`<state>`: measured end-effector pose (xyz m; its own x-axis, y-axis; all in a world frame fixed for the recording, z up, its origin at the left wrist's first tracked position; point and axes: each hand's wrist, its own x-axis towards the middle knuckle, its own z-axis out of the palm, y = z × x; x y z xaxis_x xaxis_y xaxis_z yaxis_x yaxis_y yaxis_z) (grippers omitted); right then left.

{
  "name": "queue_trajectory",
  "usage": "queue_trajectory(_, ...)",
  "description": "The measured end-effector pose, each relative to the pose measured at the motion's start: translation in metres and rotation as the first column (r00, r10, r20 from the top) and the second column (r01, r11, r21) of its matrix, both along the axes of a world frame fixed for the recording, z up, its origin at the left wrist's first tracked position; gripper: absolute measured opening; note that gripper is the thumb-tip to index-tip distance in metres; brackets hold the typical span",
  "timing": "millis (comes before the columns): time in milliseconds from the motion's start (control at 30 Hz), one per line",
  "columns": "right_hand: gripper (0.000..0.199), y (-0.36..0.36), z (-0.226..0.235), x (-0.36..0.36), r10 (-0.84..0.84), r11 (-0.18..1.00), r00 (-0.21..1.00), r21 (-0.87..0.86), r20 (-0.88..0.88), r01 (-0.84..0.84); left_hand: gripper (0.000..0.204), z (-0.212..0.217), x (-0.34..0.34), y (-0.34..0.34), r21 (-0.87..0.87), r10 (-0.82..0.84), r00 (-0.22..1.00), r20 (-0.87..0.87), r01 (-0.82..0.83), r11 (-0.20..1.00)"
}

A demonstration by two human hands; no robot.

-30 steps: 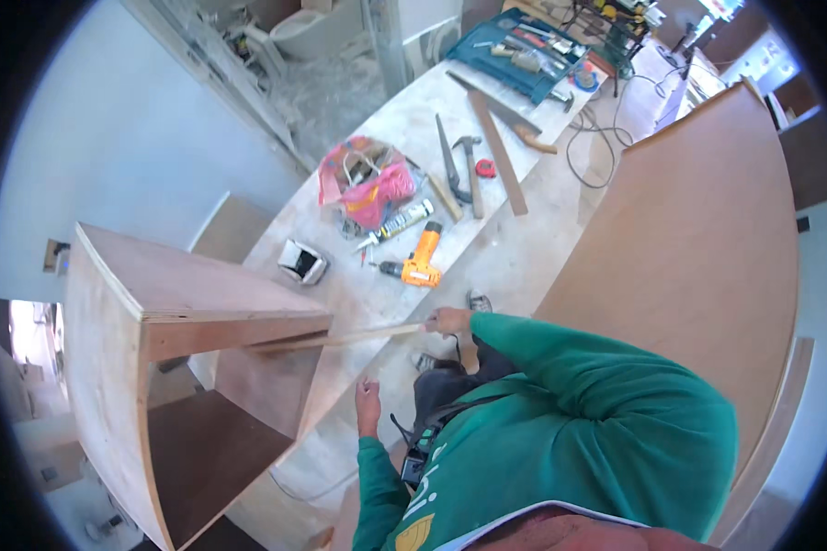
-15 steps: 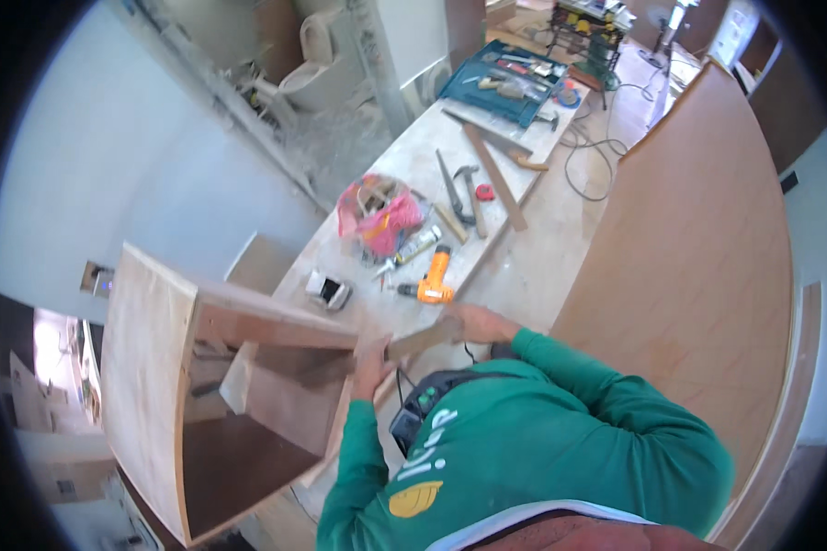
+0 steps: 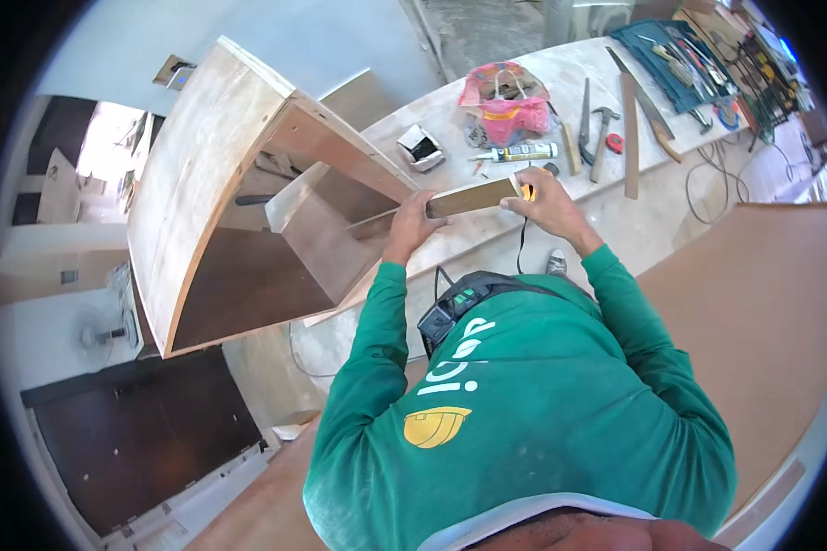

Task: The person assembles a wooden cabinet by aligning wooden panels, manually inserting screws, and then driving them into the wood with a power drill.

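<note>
Both hands clamp a narrow wooden strip held level at the open plywood cabinet: the left hand grips its middle, the right hand its outer end. Beyond, on the pale worktop, lie a white sealant tube and a pink bag, its contents unclear. Farther off sits a blue tool tray filled with hand tools.

You are working in a carpentry site inside an unfinished home: a plywood cabinet standing left, hammer and saw lying on the far tabletop.
</note>
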<state>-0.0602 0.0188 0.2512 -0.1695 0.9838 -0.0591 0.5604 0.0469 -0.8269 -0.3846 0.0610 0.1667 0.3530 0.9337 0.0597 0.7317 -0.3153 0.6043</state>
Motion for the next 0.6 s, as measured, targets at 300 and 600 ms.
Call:
queue_trajectory(300, 0.068, -0.035, -0.094, 0.085, -0.063, 0.904, 0.994, -0.427, -0.085, 0.02, 0.066, -0.031, -0.008, -0.017, -0.031, -0.068, 0.991, -0.118, 0.065, 0.997)
queue_trajectory(600, 0.079, -0.148, -0.181, 0.14, -0.195, 0.542, 0.972, -0.84, -0.129, -0.003, 0.057, -0.123, -0.016, -0.016, -0.32, -0.153, 0.889, -0.432, 0.008, 0.947)
